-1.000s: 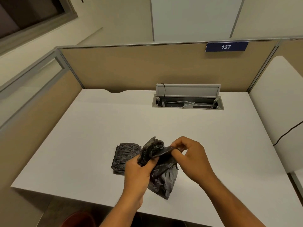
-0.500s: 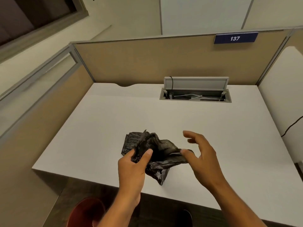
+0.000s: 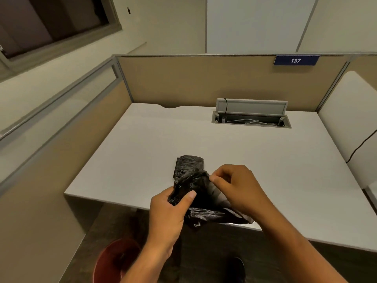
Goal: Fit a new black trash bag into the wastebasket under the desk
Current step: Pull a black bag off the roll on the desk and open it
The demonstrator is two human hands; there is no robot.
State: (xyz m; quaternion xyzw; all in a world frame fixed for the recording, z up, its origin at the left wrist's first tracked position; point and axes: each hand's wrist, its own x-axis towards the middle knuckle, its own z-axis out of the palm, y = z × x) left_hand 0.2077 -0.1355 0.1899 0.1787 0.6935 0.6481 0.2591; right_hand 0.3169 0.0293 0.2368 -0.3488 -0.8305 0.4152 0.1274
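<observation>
A crumpled black trash bag (image 3: 201, 203) hangs above the front edge of the white desk (image 3: 142, 152). My left hand (image 3: 169, 213) grips its lower left part, thumb on top. My right hand (image 3: 237, 186) pinches its upper edge at the right. Behind the hands a folded stack of black bags (image 3: 188, 163) lies flat on the desk. The dark red wastebasket (image 3: 117, 260) stands on the floor below the desk's front left corner, partly hidden by my left forearm; its inside looks bare.
Beige cubicle partitions (image 3: 193, 78) wall the desk at the back and left. An open cable tray (image 3: 252, 120) sits at the desk's rear. A black cable (image 3: 361, 146) hangs at the right. My dark shoe (image 3: 236, 266) shows on the floor.
My right hand, open half a second ago, has closed on the bag's edge. The bag has come nearer the desk's front edge, and the view has tilted down, showing more of the wastebasket.
</observation>
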